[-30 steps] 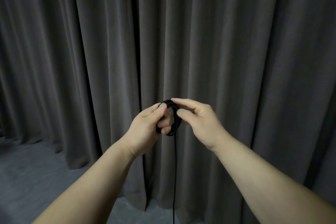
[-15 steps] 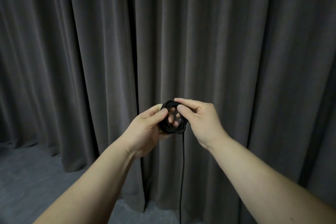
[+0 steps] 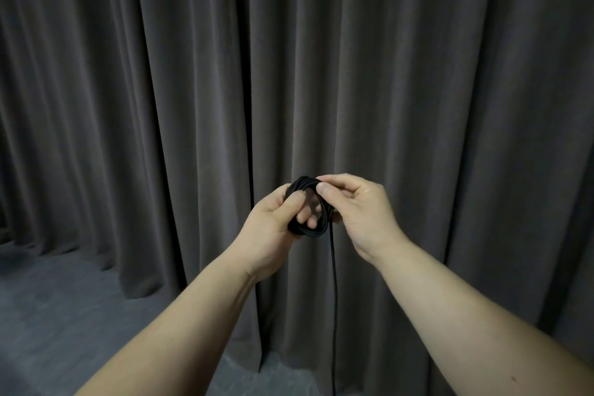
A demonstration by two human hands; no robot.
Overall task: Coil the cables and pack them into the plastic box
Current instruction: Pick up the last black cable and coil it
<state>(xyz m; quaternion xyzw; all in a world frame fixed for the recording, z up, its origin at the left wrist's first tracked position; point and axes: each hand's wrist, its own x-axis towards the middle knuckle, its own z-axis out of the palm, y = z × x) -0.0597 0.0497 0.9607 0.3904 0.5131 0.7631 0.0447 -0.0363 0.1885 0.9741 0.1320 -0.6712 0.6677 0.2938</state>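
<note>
A small coil of black cable (image 3: 309,230) is held up in front of me at chest height. My left hand (image 3: 273,225) grips the coil, with the thumb on its front and fingers through its middle. My right hand (image 3: 356,212) pinches the coil's upper right side between thumb and forefinger. A loose length of the same cable (image 3: 334,315) hangs straight down from the coil and leaves the view at the bottom. No plastic box is in view.
A dark grey pleated curtain (image 3: 418,90) fills the background from side to side. Grey carpeted floor (image 3: 64,315) shows at the lower left and below the curtain's hem.
The coil has grown thicker as more cable was wound on. The hanging length has shifted slightly to the right. Both hands stay close together around the coil.
</note>
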